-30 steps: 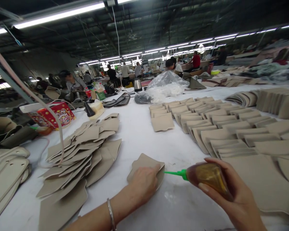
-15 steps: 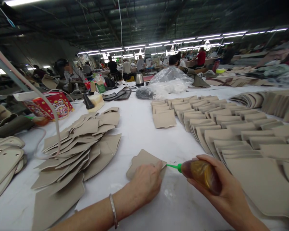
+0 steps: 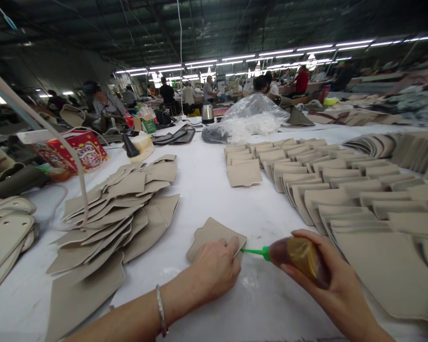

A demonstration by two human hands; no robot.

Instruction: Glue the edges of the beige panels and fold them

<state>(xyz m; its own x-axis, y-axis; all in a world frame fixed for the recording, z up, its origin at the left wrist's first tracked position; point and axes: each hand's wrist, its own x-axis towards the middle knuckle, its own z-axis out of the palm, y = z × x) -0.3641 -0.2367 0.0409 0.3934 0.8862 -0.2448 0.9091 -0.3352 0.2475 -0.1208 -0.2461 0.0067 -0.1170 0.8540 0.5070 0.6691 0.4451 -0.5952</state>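
Note:
My left hand (image 3: 219,268), with a silver bangle on its wrist, lies over a beige leather piece (image 3: 211,233) on the white table. Its fingers are curled and pressed to the piece near the right corner; the thumb side is partly hidden. In my right hand (image 3: 326,270) is a glue bottle (image 3: 294,256), amber-brown with a green nozzle, tilted sideways. The nozzle tip meets the piece's right edge, just beside my left fingertips.
A loose pile of beige pieces (image 3: 128,216) spreads to the left. Overlapping rows of folded pieces (image 3: 328,190) cover the right side. Farther back are a clear plastic bag (image 3: 255,116), a kettle (image 3: 207,113) and a red box (image 3: 80,151). A hose (image 3: 69,152) hangs at left.
The green nozzle tip has shifted slightly left and down along the piece's right edge. The left hand stays pressed on the piece. The camera view has shifted a little.

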